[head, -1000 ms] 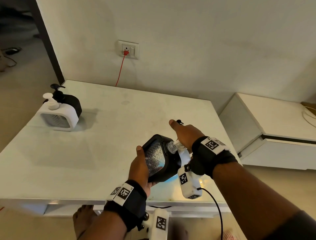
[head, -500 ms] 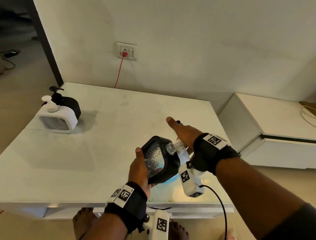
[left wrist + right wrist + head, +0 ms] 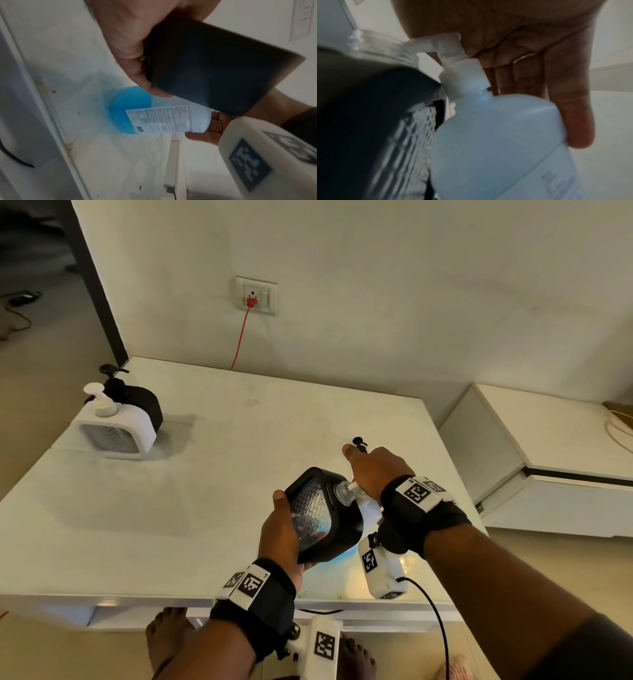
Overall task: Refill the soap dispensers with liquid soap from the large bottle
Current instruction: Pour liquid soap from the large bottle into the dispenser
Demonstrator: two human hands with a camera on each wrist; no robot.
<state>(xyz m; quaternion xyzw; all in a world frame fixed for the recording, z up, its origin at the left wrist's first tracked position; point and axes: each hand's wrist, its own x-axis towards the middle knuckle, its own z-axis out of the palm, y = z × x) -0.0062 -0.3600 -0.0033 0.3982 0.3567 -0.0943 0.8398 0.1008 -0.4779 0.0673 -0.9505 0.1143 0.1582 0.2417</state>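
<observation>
My left hand [image 3: 281, 525] grips a black square soap dispenser [image 3: 322, 515], tilted, its clear threaded neck [image 3: 343, 491] uncapped. In the left wrist view my fingers wrap the dispenser's dark underside [image 3: 214, 67]. The large soap bottle [image 3: 154, 119] stands on the table with blue liquid low in it. My right hand [image 3: 373, 470] rests palm-down on its white pump head [image 3: 436, 40], fingers [image 3: 570, 94] straight down behind the bottle's shoulder [image 3: 496, 135]. The pump spout points into the dispenser's neck. A black pump cap [image 3: 359, 441] lies just beyond my right thumb.
A white dispenser [image 3: 113, 426] and a black one [image 3: 137, 402] stand together at the far left of the white table [image 3: 171, 508]. A white cabinet [image 3: 548, 457] stands to the right. A red cable hangs from the wall socket [image 3: 256, 299].
Both hands keep their places on the dispenser and the pump; only the head view shifts a little.
</observation>
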